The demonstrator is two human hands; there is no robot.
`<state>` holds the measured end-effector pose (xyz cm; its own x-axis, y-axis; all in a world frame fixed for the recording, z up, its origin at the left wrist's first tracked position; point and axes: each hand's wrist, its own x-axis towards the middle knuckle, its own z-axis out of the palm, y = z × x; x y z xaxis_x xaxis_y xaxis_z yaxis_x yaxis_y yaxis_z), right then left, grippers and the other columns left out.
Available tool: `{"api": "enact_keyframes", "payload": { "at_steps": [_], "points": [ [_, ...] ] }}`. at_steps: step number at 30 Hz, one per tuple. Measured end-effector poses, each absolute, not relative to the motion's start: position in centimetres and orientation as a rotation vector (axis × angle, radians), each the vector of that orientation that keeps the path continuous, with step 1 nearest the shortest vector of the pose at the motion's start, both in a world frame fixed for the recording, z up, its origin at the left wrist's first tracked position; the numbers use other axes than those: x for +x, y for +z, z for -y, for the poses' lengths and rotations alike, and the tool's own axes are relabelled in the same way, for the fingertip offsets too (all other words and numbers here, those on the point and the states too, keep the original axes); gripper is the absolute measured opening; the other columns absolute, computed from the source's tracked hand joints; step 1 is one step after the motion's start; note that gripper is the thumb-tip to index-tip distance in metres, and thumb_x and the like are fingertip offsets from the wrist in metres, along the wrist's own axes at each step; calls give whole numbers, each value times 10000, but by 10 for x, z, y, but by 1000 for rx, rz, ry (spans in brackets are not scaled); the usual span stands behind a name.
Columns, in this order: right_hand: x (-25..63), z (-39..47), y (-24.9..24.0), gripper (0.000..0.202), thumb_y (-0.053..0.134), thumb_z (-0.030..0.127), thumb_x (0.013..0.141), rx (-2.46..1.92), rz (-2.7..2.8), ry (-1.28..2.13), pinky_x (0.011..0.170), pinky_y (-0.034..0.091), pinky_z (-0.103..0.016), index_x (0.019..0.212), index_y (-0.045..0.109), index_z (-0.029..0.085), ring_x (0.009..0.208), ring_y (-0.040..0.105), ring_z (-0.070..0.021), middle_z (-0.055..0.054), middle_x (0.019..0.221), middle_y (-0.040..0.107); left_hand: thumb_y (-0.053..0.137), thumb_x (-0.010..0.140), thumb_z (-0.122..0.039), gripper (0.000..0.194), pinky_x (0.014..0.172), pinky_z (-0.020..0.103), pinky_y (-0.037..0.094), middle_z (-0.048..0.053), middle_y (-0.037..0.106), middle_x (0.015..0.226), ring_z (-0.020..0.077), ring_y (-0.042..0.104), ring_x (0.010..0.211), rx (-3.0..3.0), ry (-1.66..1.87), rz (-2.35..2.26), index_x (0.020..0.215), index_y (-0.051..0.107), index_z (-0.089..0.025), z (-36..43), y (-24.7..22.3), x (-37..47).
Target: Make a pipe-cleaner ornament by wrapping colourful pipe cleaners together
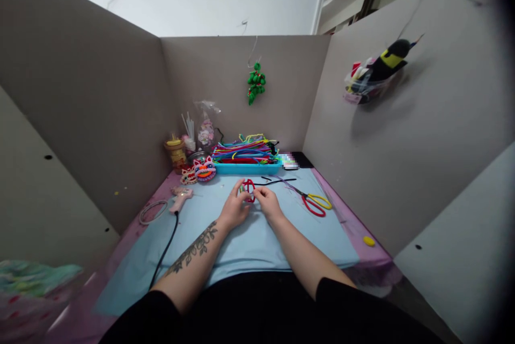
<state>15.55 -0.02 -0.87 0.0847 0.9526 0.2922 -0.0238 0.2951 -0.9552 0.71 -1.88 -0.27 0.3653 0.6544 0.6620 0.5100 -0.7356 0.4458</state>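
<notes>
Over the middle of the blue cloth, my left hand grips the left side of a small red pipe-cleaner shape, with thumb and fingers round it. My right hand pinches the shape's right side. The shape looks looped, and its finer details are too small to tell. Black pipe-cleaner pieces lie just beyond my right hand. Farther right are scissors with one red and one yellow handle.
A blue tray of colourful pipe cleaners stands at the back. Left of it are lion-head crafts and a yellow-brown cup. A pink glue gun with a black cord lies left. Grey partitions enclose the table.
</notes>
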Motion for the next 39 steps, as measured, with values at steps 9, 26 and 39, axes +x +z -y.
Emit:
{"api": "enact_keyframes", "payload": {
  "at_steps": [9, 26, 39],
  "points": [
    [157, -1, -10, 234, 560, 406, 739, -966, 1321, 878, 638, 405, -253, 713, 584, 175, 644, 503, -141, 0, 674, 579, 664, 712, -277, 675, 787, 359, 482, 146, 401, 1351, 241, 564, 1060, 1723, 1342, -1117, 1299, 332, -257, 8, -8, 2],
    [152, 7, -5, 162, 542, 306, 741, -951, 1544, 842, 666, 408, -264, 679, 612, 173, 681, 520, -146, -4, 698, 570, 572, 727, -189, 414, 646, 255, 491, 103, 463, 1220, 196, 531, 1017, 1988, 1392, -1215, 1123, 453, -206, 3, -19, 3],
    [153, 9, -4, 147, 494, 262, 776, -989, 1620, 584, 662, 402, -277, 660, 559, 198, 692, 493, -156, -7, 705, 519, 574, 714, -164, 472, 699, 289, 509, 102, 461, 1273, 214, 532, 1054, 1927, 1387, -1186, 1169, 466, -225, 2, -20, 5]
  ]
}}
